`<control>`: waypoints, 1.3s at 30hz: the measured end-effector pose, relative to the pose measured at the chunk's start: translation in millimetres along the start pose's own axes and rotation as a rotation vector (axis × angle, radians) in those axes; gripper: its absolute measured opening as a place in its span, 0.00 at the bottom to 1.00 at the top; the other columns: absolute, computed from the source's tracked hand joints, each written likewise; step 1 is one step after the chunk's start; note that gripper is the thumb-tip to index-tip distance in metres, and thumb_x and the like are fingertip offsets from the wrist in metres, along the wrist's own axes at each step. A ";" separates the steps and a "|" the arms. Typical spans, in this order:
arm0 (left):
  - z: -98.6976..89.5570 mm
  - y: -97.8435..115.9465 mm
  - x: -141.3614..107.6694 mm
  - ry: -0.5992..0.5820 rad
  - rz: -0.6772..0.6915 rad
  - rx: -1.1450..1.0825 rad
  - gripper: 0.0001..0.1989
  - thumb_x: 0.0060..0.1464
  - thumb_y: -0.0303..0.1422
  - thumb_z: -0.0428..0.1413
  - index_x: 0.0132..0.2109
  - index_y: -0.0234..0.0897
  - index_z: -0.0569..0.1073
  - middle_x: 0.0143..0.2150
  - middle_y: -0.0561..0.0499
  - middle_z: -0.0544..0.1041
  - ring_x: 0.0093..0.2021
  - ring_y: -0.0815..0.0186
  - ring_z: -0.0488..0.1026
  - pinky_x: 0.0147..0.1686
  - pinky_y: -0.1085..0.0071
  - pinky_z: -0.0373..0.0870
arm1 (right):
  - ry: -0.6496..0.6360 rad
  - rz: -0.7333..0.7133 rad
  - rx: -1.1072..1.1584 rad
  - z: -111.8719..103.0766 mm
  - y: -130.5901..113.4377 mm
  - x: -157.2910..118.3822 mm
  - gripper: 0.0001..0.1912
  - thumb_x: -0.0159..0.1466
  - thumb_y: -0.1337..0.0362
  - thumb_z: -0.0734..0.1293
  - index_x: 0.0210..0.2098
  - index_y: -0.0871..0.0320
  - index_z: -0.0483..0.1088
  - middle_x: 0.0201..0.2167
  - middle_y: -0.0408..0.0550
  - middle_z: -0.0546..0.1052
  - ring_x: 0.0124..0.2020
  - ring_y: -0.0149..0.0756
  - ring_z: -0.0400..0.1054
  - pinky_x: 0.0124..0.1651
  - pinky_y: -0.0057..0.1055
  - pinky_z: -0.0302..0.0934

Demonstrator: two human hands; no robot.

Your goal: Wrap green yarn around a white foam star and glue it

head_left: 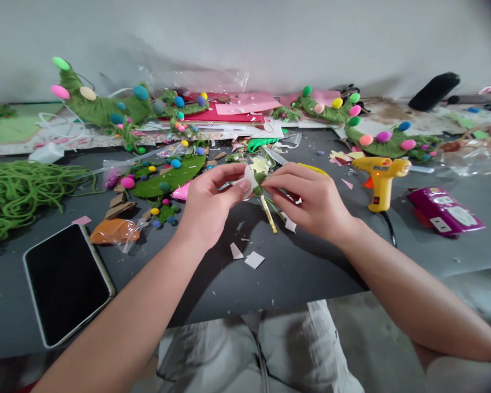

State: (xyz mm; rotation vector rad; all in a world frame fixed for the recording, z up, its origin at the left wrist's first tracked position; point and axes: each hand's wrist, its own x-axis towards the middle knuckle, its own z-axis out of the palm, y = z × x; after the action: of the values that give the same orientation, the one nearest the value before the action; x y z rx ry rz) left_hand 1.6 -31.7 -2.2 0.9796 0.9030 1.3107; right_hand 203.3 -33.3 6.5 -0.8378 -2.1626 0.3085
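Observation:
My left hand (213, 204) pinches a small white piece (250, 179) between thumb and fingers at the middle of the table. Close against it, the closed fingertips of my right hand (305, 196) are on a small green leafy piece (260, 178). The two pieces meet or overlap between my hands. Below them a thin gold stick (269, 215) points down toward me; whether it is joined to the green piece I cannot tell. White scraps (254, 260) lie on the dark table just in front of my hands.
A yellow glue gun (381, 183) stands at the right beside a purple packet (445, 212). Green yarn (28, 196) and a dark-screened tablet (69, 284) lie at the left. Green wrapped shapes with coloured balls (106, 106) line the back. An orange packet (115, 231) sits near the tablet.

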 end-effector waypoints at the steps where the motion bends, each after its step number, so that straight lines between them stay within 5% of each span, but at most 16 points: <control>1: 0.0 1.0 0.0 -0.020 -0.016 -0.036 0.13 0.46 0.28 0.72 0.40 0.40 0.83 0.41 0.51 0.82 0.41 0.67 0.78 0.44 0.70 0.78 | 0.013 0.025 0.034 -0.2 0.4 0.8 0.08 0.70 0.69 0.65 0.44 0.55 0.76 0.40 0.49 0.78 0.37 0.34 0.70 0.40 0.32 0.65; 6: -1.1 6.6 0.1 -0.134 -0.117 -0.066 0.11 0.48 0.24 0.70 0.40 0.38 0.84 0.40 0.50 0.82 0.40 0.67 0.78 0.42 0.72 0.78 | -0.028 0.157 0.194 -2.0 7.4 2.8 0.04 0.68 0.68 0.69 0.38 0.57 0.78 0.32 0.43 0.76 0.28 0.27 0.63 0.30 0.27 0.58; 13: -8.1 6.1 1.2 -0.286 -0.255 0.069 0.09 0.52 0.31 0.69 0.42 0.39 0.85 0.42 0.47 0.83 0.40 0.65 0.79 0.40 0.71 0.77 | -0.096 0.100 0.197 -6.8 14.0 0.9 0.05 0.67 0.68 0.69 0.38 0.57 0.79 0.35 0.46 0.80 0.33 0.30 0.69 0.35 0.30 0.63; 17: -12.7 3.9 0.4 -0.324 -0.130 0.374 0.11 0.55 0.34 0.68 0.45 0.41 0.85 0.42 0.46 0.84 0.40 0.61 0.80 0.41 0.66 0.76 | -0.222 -0.008 0.132 -9.0 19.0 1.2 0.07 0.69 0.68 0.67 0.40 0.58 0.79 0.36 0.49 0.80 0.37 0.33 0.72 0.40 0.31 0.64; 21: -10.3 1.4 -3.6 -0.384 0.154 0.764 0.12 0.60 0.33 0.61 0.49 0.40 0.84 0.44 0.45 0.83 0.41 0.59 0.79 0.42 0.65 0.75 | -0.396 -0.021 0.030 -10.0 25.2 1.4 0.09 0.70 0.70 0.65 0.42 0.59 0.78 0.37 0.50 0.78 0.37 0.35 0.72 0.40 0.31 0.61; 25: -5.1 0.8 -7.3 -0.409 0.278 0.935 0.12 0.60 0.29 0.58 0.47 0.39 0.84 0.41 0.46 0.80 0.38 0.61 0.77 0.38 0.68 0.73 | -0.402 0.016 -0.072 -9.9 25.2 2.1 0.08 0.70 0.68 0.65 0.40 0.60 0.78 0.35 0.49 0.77 0.37 0.36 0.70 0.40 0.31 0.59; 32: -2.6 -1.6 -8.6 -0.268 0.374 0.986 0.11 0.58 0.28 0.59 0.47 0.36 0.81 0.43 0.46 0.80 0.40 0.59 0.79 0.43 0.66 0.74 | -0.246 0.257 0.022 -1.8 11.7 4.4 0.03 0.63 0.68 0.70 0.33 0.60 0.76 0.29 0.44 0.77 0.29 0.30 0.66 0.35 0.28 0.57; 39: 1.3 1.2 -8.4 -0.088 0.356 0.799 0.08 0.60 0.31 0.61 0.46 0.38 0.81 0.45 0.46 0.82 0.41 0.60 0.79 0.42 0.68 0.75 | -0.121 0.219 0.028 4.9 3.0 1.7 0.04 0.65 0.69 0.69 0.36 0.60 0.78 0.30 0.45 0.76 0.30 0.30 0.65 0.35 0.29 0.58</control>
State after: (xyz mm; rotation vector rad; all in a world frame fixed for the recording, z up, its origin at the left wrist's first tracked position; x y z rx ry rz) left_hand 1.9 -40.2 -0.8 1.8698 1.2566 1.1831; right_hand 200.2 -29.7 2.8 -1.0668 -2.1742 0.5102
